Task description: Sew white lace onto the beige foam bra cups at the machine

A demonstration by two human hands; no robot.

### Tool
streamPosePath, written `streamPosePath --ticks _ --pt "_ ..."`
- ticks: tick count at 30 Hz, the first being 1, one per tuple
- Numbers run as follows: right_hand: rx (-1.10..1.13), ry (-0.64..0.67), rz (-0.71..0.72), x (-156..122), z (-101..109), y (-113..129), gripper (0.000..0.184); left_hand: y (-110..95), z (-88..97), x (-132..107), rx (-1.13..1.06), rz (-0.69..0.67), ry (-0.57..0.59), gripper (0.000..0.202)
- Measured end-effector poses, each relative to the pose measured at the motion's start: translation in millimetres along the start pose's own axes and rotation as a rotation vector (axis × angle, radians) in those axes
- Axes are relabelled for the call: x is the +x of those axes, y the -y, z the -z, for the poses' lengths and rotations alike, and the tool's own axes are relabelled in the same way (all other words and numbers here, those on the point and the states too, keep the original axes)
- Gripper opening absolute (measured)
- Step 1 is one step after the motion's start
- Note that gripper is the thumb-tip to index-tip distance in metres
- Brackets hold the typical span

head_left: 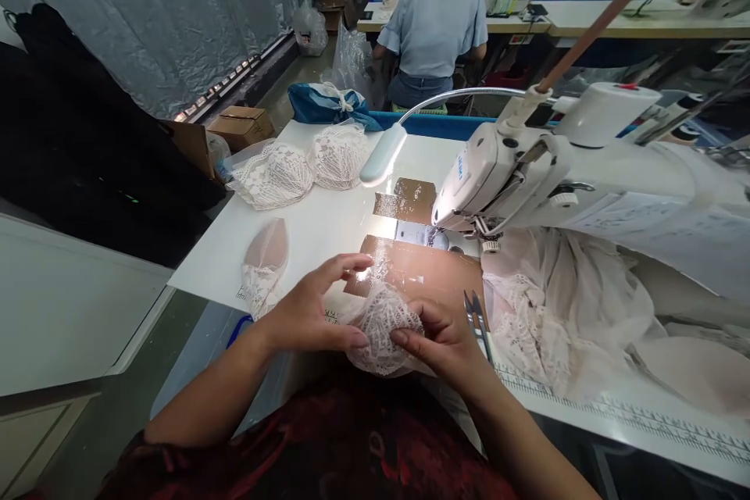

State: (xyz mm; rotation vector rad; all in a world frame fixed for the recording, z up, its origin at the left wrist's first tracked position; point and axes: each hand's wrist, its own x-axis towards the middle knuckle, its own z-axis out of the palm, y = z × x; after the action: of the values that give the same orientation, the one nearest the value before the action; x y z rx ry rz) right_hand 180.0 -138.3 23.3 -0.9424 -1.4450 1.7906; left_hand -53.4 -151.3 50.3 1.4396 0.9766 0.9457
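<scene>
The right hand (450, 337) pinches the lace cup (382, 334), left hand (305, 314) splayed against its edge: seemingly adjusting, the next move needing steady support

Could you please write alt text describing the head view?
A bare right hand pinches a domed, off-white lace cup while the bare left hand touches its edge, before a white JUKI sewing machine. Small pointed metal snips lie nearby.

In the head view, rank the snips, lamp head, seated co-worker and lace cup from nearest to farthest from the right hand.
From the right hand:
1. Lace cup, pinched in it
2. Snips, just right of it
3. Lamp head, ahead and left
4. Seated co-worker, beyond the table
</scene>
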Motion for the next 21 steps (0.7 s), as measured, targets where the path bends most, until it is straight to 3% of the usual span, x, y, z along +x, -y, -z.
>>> streamPosePath --ticks 1,4,8,12,16,21 --pt "-0.030 0.038 0.004 -0.8 -2.7 0.4 0.020 -0.1 -2.3 2.5 0.029 0.044 0.033 0.069" --pt "-0.132 0.071 0.020 -1.8 -6.4 0.6 0.018 8.8 -14.3 4.9 -0.038 0.156 0.155 0.043" --pt "-0.234 -0.070 0.141 -0.1 -8.1 -1.2 0.016 18.5 -23.7 1.4 0.043 0.124 0.154 0.031" --pt "-0.267 -0.218 0.185 0.8 -13.0 -2.2 0.019 13.9 -22.1 1.1 0.081 0.099 0.175 0.034" --pt "-0.248 -0.235 0.193 0.8 -15.5 -1.7 0.018 8.1 -19.2 3.3 0.056 0.116 0.157 0.038" --pt "-0.271 -0.224 0.232 1.0 -14.0 -0.4 0.015 7.5 -20.4 6.7 0.072 0.147 0.141 0.028"
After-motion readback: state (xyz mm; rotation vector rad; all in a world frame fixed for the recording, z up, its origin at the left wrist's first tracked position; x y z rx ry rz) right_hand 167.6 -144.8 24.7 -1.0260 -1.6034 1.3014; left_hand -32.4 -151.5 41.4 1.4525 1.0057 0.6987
